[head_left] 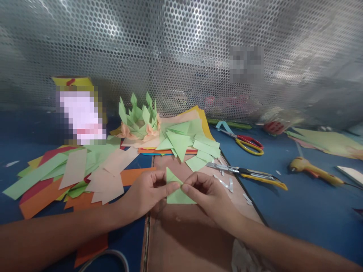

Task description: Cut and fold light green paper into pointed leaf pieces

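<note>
A small light green folded paper piece sits between both hands just above a brown cardboard board. My left hand pinches its left side with thumb and fingers closed on it. My right hand pinches the right side, its fingertips meeting the left thumb at the fold. Behind the hands lie loose green folded triangles and strips, and a spiky green and peach paper assembly stands further back.
Coloured paper strips are scattered at the left on the blue table. Scissors, a yellow-handled cutter and a yellow tool lie at the right. A perforated metal wall closes the back.
</note>
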The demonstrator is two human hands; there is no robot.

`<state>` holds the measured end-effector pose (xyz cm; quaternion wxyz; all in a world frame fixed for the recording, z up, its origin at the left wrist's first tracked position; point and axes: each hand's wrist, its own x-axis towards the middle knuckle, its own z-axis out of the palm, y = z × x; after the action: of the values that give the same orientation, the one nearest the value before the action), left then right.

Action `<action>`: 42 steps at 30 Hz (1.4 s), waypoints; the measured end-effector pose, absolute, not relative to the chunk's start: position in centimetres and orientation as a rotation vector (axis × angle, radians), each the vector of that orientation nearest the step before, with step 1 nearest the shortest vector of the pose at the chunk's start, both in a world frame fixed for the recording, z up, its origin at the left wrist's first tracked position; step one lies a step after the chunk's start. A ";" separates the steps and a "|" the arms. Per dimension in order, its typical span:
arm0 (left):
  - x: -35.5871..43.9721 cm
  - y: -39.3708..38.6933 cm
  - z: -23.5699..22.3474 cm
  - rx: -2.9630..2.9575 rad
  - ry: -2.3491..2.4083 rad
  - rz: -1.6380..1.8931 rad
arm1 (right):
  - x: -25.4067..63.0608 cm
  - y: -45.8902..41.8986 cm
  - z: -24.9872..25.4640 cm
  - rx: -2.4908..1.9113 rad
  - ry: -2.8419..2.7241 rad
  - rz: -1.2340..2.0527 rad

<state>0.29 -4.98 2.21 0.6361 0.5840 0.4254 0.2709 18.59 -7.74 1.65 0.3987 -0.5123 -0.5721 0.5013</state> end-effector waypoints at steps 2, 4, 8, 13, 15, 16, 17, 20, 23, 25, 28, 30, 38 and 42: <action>0.3 -5.0 2.2 1.319 0.970 0.609 | 18.6 -7.7 1.6 -1.295 -1.451 1.265; 0.3 -5.1 2.3 1.327 0.970 0.612 | 18.5 -7.7 1.7 -1.288 -1.457 1.256; 0.2 -5.1 2.3 1.356 0.977 0.645 | 18.4 -7.8 1.8 -1.275 -1.458 1.268; 0.3 -4.9 2.2 1.369 0.966 0.656 | 18.4 -7.6 1.7 -1.275 -1.423 1.306; 0.3 -4.8 2.2 1.352 0.958 0.651 | 18.5 -7.6 1.6 -1.283 -1.415 1.314; 0.3 -4.7 2.2 1.344 0.951 0.649 | 18.5 -7.5 1.6 -1.291 -1.410 1.315; 0.3 -4.7 2.2 1.337 0.946 0.645 | 18.6 -7.5 1.6 -1.296 -1.406 1.316; 0.2 -4.6 2.1 1.342 0.935 0.645 | 18.6 -7.4 1.5 -1.297 -1.377 1.339; 0.2 -4.5 2.0 1.379 0.938 0.676 | 18.7 -7.4 1.4 -1.277 -1.328 1.390; 0.2 -4.4 1.9 1.386 0.932 0.691 | 18.7 -7.5 1.3 -1.262 -1.296 1.437; 0.2 -4.4 1.9 1.348 0.925 0.689 | 18.8 -7.4 1.1 -1.242 -1.268 1.478; 0.2 -4.4 1.9 1.327 0.933 0.686 | 18.9 -7.3 1.0 -1.230 -1.286 1.467; 0.3 -4.7 2.0 1.370 0.972 0.654 | 18.8 -7.2 1.4 -1.232 -1.415 1.395; 0.2 -4.7 2.1 1.343 0.968 0.609 | 18.9 -7.3 1.7 -1.211 -1.473 1.365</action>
<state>0.25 -4.70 2.07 0.6357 0.5876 0.4238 0.2664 18.86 -7.31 1.67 0.3879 -0.4759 -0.5790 0.5365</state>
